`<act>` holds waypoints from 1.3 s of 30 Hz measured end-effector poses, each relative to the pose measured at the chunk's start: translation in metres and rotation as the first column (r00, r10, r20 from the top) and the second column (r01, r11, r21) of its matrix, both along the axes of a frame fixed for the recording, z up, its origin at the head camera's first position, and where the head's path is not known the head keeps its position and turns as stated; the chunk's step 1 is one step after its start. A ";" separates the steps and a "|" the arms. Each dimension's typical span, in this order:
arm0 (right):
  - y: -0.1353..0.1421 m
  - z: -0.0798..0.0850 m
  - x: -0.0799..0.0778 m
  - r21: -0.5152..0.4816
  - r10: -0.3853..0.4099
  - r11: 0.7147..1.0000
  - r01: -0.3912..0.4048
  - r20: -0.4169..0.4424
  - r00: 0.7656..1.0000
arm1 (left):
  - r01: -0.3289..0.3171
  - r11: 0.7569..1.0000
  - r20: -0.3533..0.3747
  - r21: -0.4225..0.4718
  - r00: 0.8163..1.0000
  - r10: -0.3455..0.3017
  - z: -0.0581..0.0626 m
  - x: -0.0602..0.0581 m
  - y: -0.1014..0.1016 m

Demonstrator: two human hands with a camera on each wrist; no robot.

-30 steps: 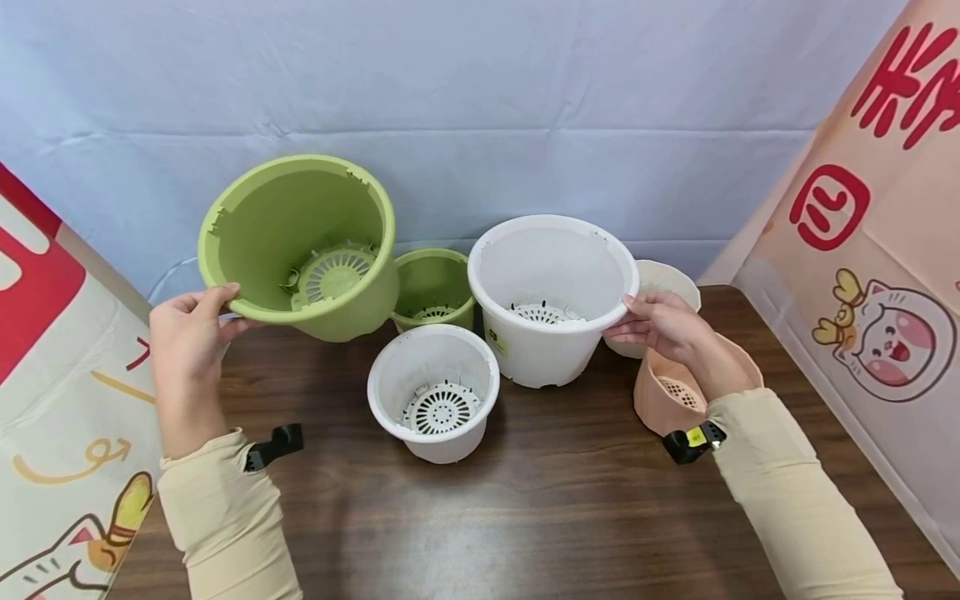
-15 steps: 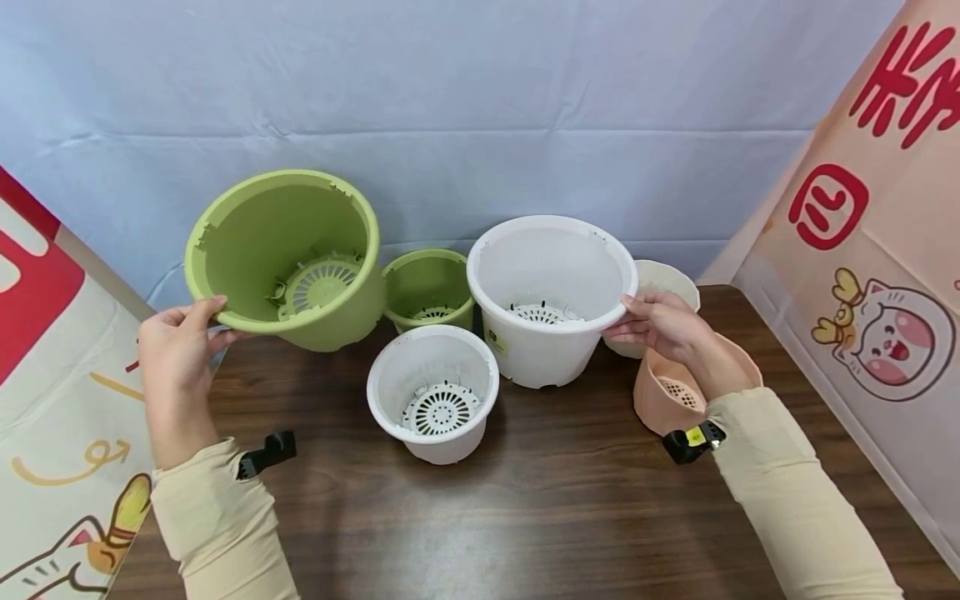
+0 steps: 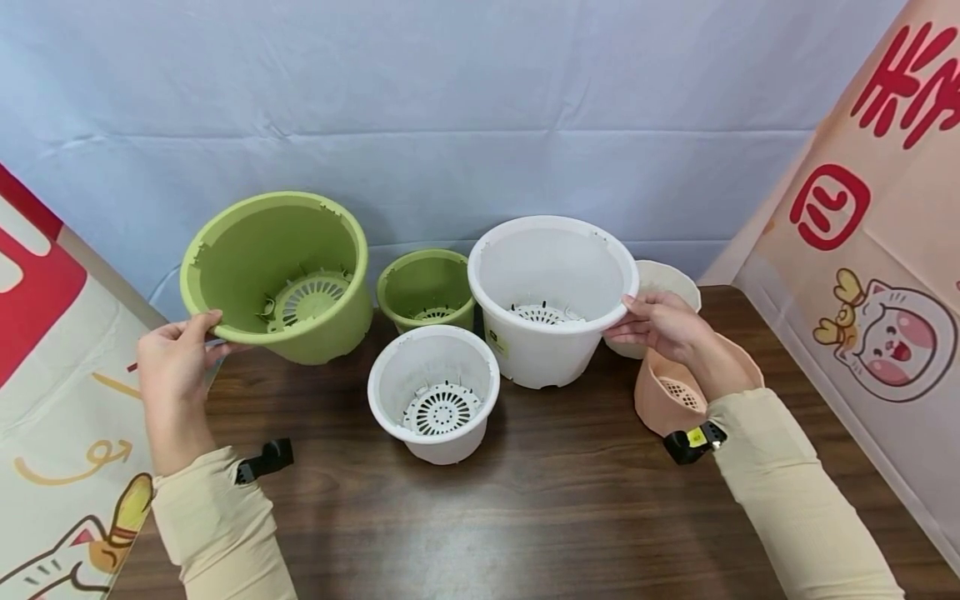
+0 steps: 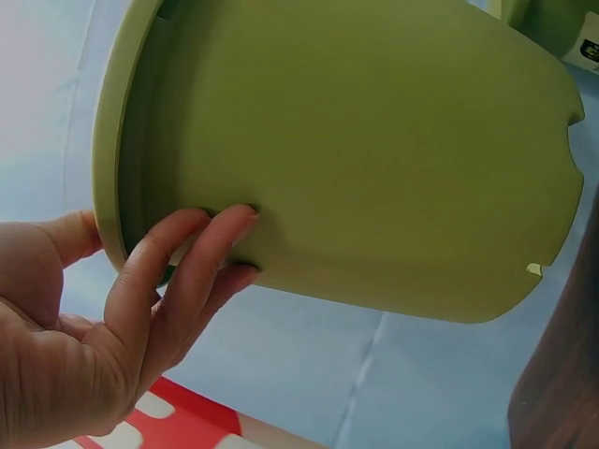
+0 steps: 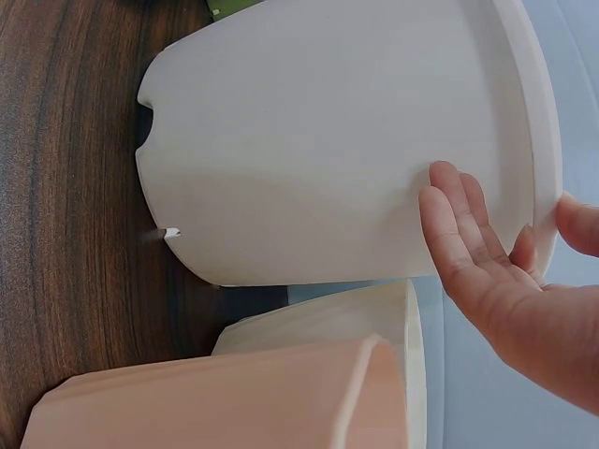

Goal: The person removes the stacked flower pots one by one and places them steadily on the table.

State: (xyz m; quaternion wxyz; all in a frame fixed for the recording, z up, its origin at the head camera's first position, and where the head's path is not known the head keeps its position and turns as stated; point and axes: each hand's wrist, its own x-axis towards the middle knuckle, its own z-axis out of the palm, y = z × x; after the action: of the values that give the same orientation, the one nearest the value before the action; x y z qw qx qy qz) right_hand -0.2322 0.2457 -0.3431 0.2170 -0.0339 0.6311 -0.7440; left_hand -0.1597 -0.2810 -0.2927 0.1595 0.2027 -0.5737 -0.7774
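Note:
My left hand (image 3: 174, 367) pinches the near-left rim of a large green plastic flower pot (image 3: 333, 329), thumb on top and fingers underneath. That pot tilts toward me, its slotted bottom showing. In the left wrist view, the fingertips (image 4: 239, 220) press its outer wall below the lip. My right hand (image 3: 667, 327) holds the right rim of a large white flower pot (image 3: 536, 354), which stands on the table. Seen from the right wrist, its thumb (image 5: 578, 224) is over the lip and the fingers lie along the wall.
Between the large pots stand a small green pot (image 3: 423, 287) at the back and a small white pot (image 3: 442, 452) in front. Right of the large white pot are a cream pot (image 3: 667, 279) and a peach pot (image 3: 651, 404). Cloth (image 3: 480, 75) hangs behind the wooden table (image 3: 525, 517).
My left hand has lowered the large green pot and shifted it left, uncovering more of the small green pot. The right hand and large white pot have stayed put.

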 end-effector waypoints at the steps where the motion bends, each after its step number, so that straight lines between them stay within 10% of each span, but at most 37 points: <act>1: 0.000 0.000 0.000 -0.002 -0.001 1.000 0.001 0.001 1.000 | 0.004 1.000 -0.004 0.013 1.000 -0.004 -0.002 0.000 -0.001; 21: 0.000 0.001 0.001 0.007 -0.003 1.000 0.003 -0.002 1.000 | 0.108 0.990 0.203 -0.090 0.975 -0.088 -0.045 -0.015 -0.009; 39: 0.001 -0.002 0.000 0.001 0.004 1.000 -0.004 -0.012 1.000 | 0.078 0.993 0.243 -0.085 0.968 -0.055 -0.064 -0.030 -0.003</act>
State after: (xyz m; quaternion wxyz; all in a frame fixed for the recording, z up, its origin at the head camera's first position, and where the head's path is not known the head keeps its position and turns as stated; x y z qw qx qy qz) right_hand -0.2324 0.2466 -0.3448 0.2148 -0.0394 0.6327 -0.7430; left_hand -0.1894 -0.2837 -0.3563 0.0720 0.2683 -0.6311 -0.7243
